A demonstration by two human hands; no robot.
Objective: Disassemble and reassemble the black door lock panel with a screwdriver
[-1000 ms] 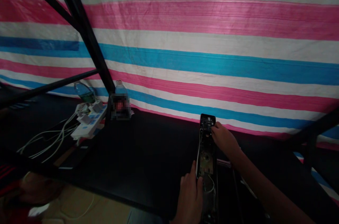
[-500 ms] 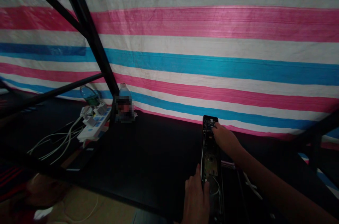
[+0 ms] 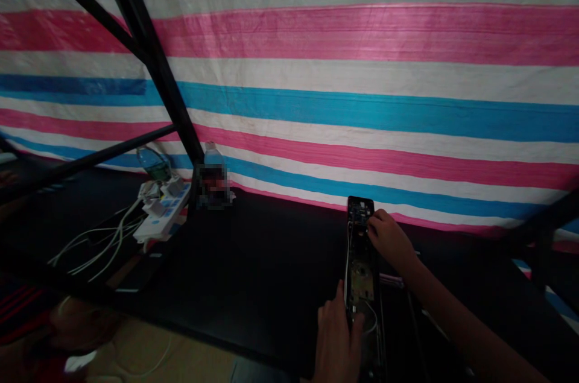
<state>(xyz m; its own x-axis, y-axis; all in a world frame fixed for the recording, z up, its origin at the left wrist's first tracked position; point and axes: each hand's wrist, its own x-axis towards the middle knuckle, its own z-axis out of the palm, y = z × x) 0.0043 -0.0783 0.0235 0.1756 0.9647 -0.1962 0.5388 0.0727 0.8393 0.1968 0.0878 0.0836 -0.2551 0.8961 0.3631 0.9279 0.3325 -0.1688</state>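
A long, narrow black housing (image 3: 362,280), its inside bare, lies lengthwise on the black table. Small electronic parts (image 3: 360,212) fill its far end, a brownish metal plate (image 3: 363,281) sits midway, and a thin white wire (image 3: 348,262) runs down its left side. My left hand (image 3: 337,335) grips the near left edge, index finger along the side and thumb over the top. At the far right edge, the fingers of my right hand (image 3: 389,239) are pinched together against the housing; whatever they hold is hidden.
On the left stands a white power strip (image 3: 161,214) with plugs and trailing white cables (image 3: 118,238). A flat dark device (image 3: 145,271) lies before it. Two bottles stand behind, one green (image 3: 154,163). A slanted black metal post (image 3: 167,81) and a striped sheet (image 3: 344,75) bound the table. A pinkish object (image 3: 391,280) lies right of the housing.
My right hand has shifted slightly right and down along the housing's far edge, showing more of the parts there. My left hand keeps its place on the near edge.
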